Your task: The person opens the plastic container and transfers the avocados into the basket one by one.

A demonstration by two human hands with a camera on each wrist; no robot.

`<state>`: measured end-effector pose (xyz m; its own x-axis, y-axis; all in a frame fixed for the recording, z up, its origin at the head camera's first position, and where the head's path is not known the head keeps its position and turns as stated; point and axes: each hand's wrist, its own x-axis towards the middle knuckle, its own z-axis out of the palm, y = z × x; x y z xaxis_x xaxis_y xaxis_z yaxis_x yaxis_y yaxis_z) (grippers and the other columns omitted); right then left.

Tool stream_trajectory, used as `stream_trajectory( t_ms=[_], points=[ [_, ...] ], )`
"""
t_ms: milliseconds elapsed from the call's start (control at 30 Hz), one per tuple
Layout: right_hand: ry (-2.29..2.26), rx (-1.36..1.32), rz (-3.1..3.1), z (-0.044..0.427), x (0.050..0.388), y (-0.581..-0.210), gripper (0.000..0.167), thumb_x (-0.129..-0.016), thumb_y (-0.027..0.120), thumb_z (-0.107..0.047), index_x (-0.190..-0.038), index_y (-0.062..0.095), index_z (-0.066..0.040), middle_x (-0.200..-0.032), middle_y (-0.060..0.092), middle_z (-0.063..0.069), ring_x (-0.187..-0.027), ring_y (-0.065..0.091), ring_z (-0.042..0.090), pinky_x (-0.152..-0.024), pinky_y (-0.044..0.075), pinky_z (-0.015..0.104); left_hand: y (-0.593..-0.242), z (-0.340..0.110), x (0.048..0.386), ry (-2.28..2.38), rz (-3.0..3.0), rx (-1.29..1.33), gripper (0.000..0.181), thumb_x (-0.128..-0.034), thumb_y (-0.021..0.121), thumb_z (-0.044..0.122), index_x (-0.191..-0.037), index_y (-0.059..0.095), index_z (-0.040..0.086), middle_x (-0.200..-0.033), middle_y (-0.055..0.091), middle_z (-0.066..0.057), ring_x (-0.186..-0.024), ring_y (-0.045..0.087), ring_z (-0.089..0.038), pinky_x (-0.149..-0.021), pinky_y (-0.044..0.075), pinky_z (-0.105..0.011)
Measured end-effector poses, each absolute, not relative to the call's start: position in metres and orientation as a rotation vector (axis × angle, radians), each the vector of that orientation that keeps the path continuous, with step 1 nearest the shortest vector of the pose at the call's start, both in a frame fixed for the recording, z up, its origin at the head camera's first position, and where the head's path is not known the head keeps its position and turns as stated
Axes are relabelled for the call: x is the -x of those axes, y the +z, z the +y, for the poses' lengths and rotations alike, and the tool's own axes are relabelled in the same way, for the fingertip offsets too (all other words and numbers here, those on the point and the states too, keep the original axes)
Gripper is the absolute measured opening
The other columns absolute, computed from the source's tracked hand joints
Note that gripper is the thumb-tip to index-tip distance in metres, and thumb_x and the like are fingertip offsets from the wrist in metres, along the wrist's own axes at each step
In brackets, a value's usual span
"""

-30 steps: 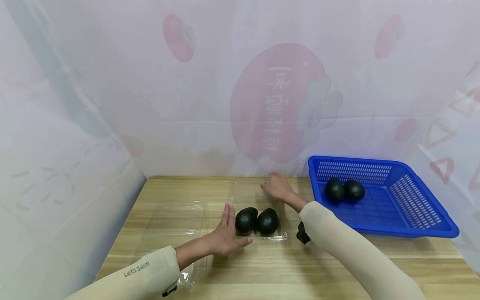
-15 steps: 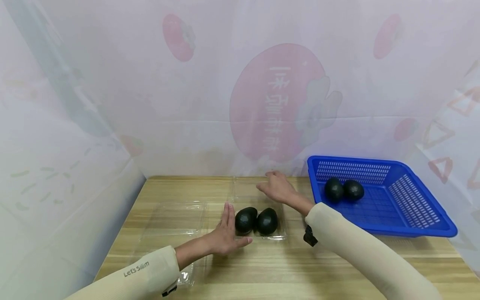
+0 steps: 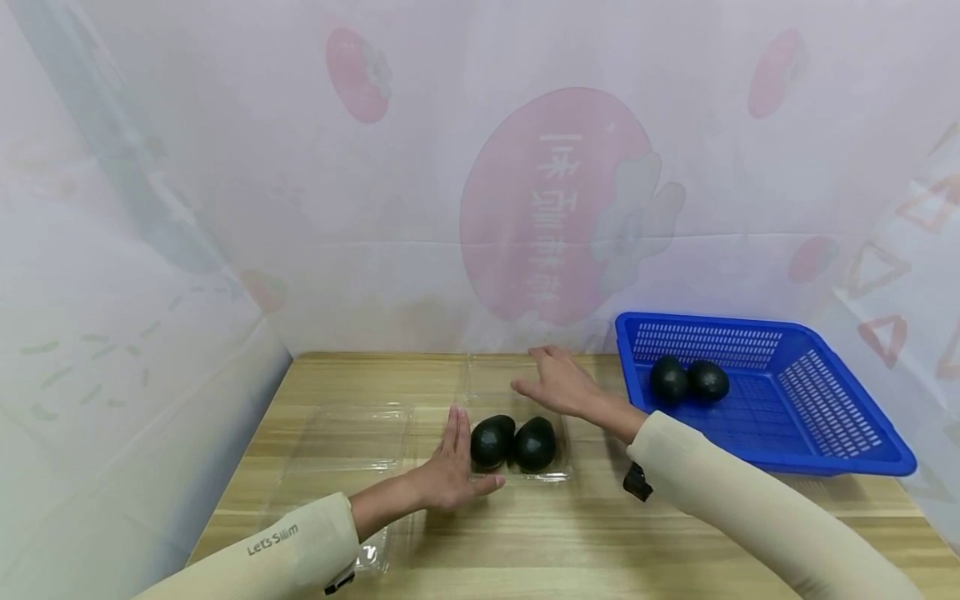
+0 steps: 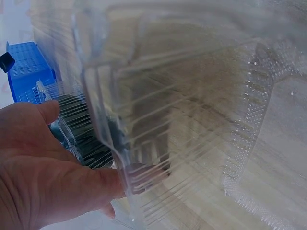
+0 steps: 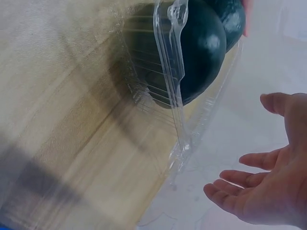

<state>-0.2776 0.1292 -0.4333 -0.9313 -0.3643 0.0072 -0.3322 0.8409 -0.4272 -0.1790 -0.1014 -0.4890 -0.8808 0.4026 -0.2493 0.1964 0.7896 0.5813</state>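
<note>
Two dark green avocados, one on the left (image 3: 492, 442) and one on the right (image 3: 535, 444), sit side by side in a clear plastic clamshell box (image 3: 553, 477). Its lid (image 3: 491, 375) lies folded back toward the wall. Against the box's left side rests my left hand (image 3: 450, 482), its fingers extended. In the left wrist view, the thumb of that hand (image 4: 53, 167) also lies by a second clear container's ribbed wall (image 4: 158, 158). My right hand (image 3: 562, 385) is over the lid area, behind the avocados. The right wrist view shows its fingers (image 5: 244, 178) spread and holding nothing.
A second clear clamshell container (image 3: 352, 437) lies on the left of the wooden table (image 3: 540, 533). At the right stands a blue perforated basket (image 3: 810, 417) with two more avocados (image 3: 688, 380). A printed sheet (image 3: 420, 275) hangs behind the table.
My right hand has drawn slightly back, its forearm shifting to the right and nearer. The left hand, the avocados and the basket stay where they were.
</note>
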Motion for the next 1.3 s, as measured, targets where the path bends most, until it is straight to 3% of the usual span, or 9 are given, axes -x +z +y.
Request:
stream_trajectory(
  t_ms=[267,567,1300],
  points=[
    [-0.615,0.629,2.918,0.134,0.264,-0.427,0.085,-0.097,0.071,-0.052,-0.16,0.043,0.0,-0.16,0.043,0.031,-0.148,0.042,0.047,-0.115,0.042,0.062,-0.493,-0.102,0.18,0.791,2.613,-0.448,0.115,-0.1021,0.065,0.052,-0.163,-0.009,-0.011,-0.168,-0.025,-0.033,-0.157,-0.002,-0.054,-0.127,0.018,-0.062],
    [-0.565,0.697,2.919,0.135,0.252,-0.426,0.089,-0.093,0.076,-0.055,-0.159,0.046,-0.004,-0.159,0.047,0.026,-0.144,0.049,0.044,-0.11,0.048,0.061,-0.496,-0.102,0.181,0.79,2.614,-0.453,0.115,-0.1021,0.065,0.053,-0.163,-0.009,-0.011,-0.168,-0.025,-0.034,-0.157,-0.002,-0.054,-0.126,0.019,-0.063],
    [-0.48,0.808,2.828,0.138,0.224,-0.426,0.082,-0.088,0.086,-0.044,-0.147,0.056,0.004,-0.143,0.059,0.028,-0.125,0.063,0.043,-0.102,0.054,0.058,-0.461,-0.098,0.17,0.775,2.584,-0.463,0.116,-0.1025,0.064,0.054,-0.161,-0.007,-0.016,-0.168,-0.02,-0.038,-0.157,0.001,-0.056,-0.124,0.021,-0.066]
  ],
)
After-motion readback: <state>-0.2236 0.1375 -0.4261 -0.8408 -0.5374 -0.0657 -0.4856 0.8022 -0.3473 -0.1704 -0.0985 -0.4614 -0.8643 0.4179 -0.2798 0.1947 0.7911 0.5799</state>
